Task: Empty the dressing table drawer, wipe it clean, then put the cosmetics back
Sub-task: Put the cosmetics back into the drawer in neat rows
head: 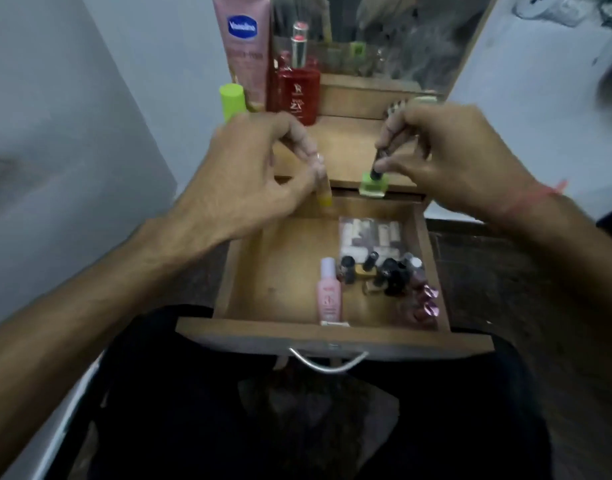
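Gripping a small green nail polish bottle by its dark cap, the right hand has thumb and fingers pinched closed around the cap, the bottle hanging upright just at the near edge of the worktop, above the far end of the drawer. A red thread is tied round the right wrist. The left hand is likewise closed, fingertips pinched on a slim yellow-tipped tube, which hangs tilted over the far left part of the drawer; motion blur prevents finer detail.

The drawer stands pulled out toward the person, its metal handle at the near front. Its left half is bare wood. Along the right side lie a flat palette at the far end, a cluster of dark-capped nail polish bottles nearer, a pink bottle lying lengthwise beside them, and shiny pink items in the near right corner, too blurred to identify.

On the worktop, at the far left, stand a pink Vaseline tube, a green-capped container, a red bottle and a lipstick, close together before the mirror.
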Demonstrator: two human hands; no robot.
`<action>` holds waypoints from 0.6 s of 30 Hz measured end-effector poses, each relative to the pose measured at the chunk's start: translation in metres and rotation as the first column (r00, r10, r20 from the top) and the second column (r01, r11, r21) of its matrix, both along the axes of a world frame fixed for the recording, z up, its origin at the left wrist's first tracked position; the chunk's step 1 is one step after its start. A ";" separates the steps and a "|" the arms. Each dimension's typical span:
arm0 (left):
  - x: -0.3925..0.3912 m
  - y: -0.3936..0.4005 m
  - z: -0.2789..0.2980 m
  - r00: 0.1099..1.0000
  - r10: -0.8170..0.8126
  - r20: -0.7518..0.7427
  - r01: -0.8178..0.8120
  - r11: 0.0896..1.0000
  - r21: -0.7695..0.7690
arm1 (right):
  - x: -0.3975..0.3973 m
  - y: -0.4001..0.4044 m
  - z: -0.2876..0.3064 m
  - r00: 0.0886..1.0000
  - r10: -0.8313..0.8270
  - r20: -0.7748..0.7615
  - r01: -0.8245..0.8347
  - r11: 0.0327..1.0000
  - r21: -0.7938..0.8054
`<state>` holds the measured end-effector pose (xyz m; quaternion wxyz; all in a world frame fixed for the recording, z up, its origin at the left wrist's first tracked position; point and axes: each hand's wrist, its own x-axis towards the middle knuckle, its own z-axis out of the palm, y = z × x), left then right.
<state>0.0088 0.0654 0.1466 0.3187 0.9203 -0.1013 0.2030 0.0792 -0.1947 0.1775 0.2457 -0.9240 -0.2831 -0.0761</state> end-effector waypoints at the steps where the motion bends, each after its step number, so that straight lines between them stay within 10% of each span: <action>1: -0.010 -0.010 -0.008 0.997 -0.062 -0.044 0.059 0.996 -0.073 | -0.015 -0.014 -0.002 0.999 0.015 -0.031 -0.015 1.000 0.000; 18: -0.031 -0.072 -0.093 0.950 -0.164 -0.267 0.214 0.962 0.168 | -0.072 -0.046 -0.083 0.995 0.004 -0.099 -0.033 0.956 -0.292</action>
